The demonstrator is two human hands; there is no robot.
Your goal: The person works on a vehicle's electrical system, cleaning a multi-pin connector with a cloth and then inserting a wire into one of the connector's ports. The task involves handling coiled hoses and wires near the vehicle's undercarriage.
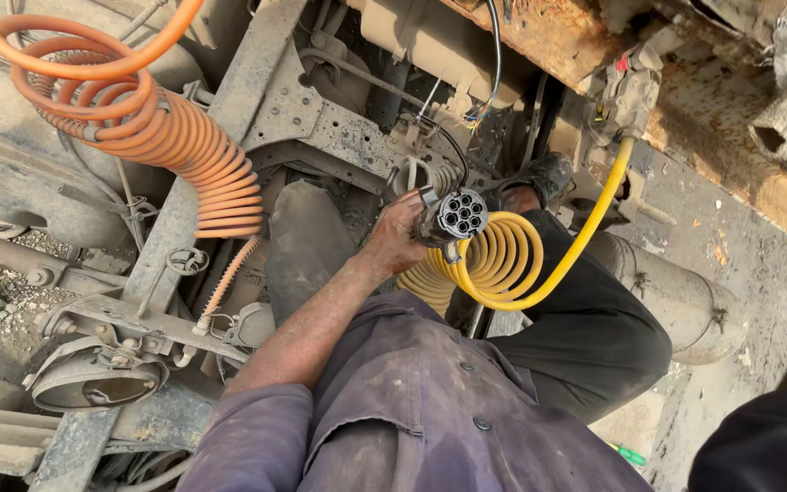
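My left hand (400, 239) is wrapped around a round multi-pin plug (453, 217), fingers pressed together on its body, its pin face turned up toward me; the plug sits just above the yellow coiled hose (503, 264), touching its upper loops; my right hand is out of view, so I cannot tell how it stands. From the plug, thin coloured wires (480, 114) hang above, the orange coiled hose (175, 146) lies well to the left, and the yellow hose runs up right to a grey coupling (628, 96). I judge the risks thus: the grit on everything could foul the open pins; a pull on the plug's black cable (448, 146) could strain it; my footing on the frame rails looks narrow. No container shows near the plug; nothing is held in one.
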